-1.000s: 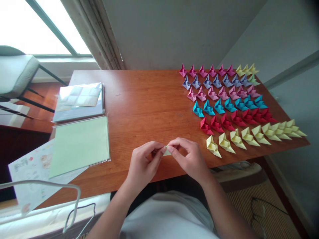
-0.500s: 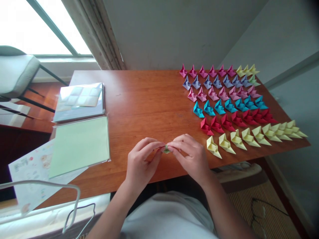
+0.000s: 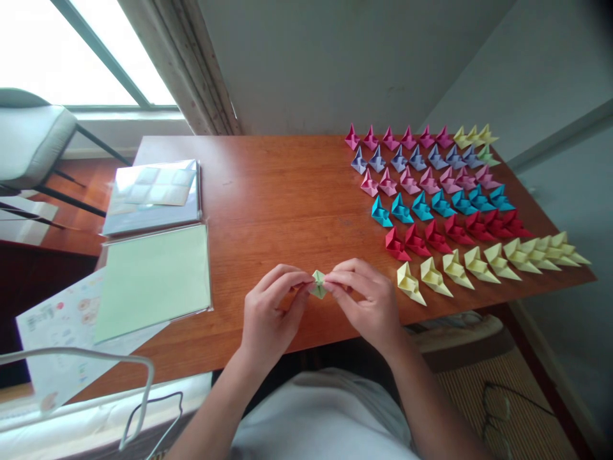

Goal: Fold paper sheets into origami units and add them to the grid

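Between my two hands is a small light-green folded paper piece (image 3: 318, 285), held above the table's front part. My left hand (image 3: 275, 303) pinches its left side with thumb and fingertips. On the right side, my right hand (image 3: 366, 300) grips it in the same kind of pinch. The piece shows as a diamond with pointed top and bottom; its side edges are hidden by my fingertips. Close to my right hand stands a row of pale yellow folded paper boats (image 3: 458, 269).
Farther back on the wooden table (image 3: 272, 198) are rows of red boats (image 3: 437, 236), blue boats (image 3: 422, 207), pink boats (image 3: 410, 181), purple boats (image 3: 399, 158) and magenta boats (image 3: 389, 137). At left lie a green paper stack (image 3: 156, 278), a clear-wrapped pack (image 3: 112, 214) and a printed sheet (image 3: 62, 338).
The green paper piece has spread from a small, mostly covered shape into a taller diamond between my fingertips. Both hands have stayed in nearly the same place.
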Action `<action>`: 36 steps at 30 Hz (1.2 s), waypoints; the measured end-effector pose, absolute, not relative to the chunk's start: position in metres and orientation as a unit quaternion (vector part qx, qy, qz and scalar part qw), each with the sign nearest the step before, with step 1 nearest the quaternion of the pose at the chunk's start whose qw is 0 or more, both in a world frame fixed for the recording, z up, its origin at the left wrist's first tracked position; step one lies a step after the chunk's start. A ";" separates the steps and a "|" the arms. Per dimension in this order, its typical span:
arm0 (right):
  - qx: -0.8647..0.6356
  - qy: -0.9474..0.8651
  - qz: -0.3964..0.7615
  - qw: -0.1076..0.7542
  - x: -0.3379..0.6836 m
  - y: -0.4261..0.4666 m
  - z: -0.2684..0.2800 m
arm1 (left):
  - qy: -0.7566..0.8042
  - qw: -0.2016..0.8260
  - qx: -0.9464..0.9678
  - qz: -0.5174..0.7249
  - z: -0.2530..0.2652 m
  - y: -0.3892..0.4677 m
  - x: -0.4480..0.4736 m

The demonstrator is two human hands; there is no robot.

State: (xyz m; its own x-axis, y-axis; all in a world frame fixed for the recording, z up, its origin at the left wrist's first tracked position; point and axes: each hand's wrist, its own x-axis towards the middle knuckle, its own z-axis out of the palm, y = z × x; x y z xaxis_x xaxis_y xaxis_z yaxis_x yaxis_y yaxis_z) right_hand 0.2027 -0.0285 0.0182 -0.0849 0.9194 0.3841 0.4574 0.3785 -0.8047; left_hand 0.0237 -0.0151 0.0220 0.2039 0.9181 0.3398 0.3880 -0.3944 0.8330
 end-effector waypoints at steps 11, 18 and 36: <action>-0.520 -0.667 0.294 0.444 0.218 -0.029 0.023 | 0.480 0.357 0.662 0.451 0.018 -0.014 0.009; -0.525 -0.641 0.312 0.465 0.223 -0.030 0.022 | 0.481 0.384 0.606 0.504 0.017 -0.017 0.004; -0.536 -0.729 0.213 0.369 0.223 -0.030 0.001 | 0.511 0.305 0.720 0.358 0.010 -0.007 0.001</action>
State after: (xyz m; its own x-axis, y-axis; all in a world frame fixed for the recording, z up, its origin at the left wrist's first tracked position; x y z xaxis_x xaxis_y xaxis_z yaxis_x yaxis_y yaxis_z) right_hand 0.2228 -0.0300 0.0008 -0.1534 0.9386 0.3090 0.6242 0.3344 -0.7061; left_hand 0.0008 -0.0072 0.0097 0.2216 0.9536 0.2038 0.5171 -0.2922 0.8045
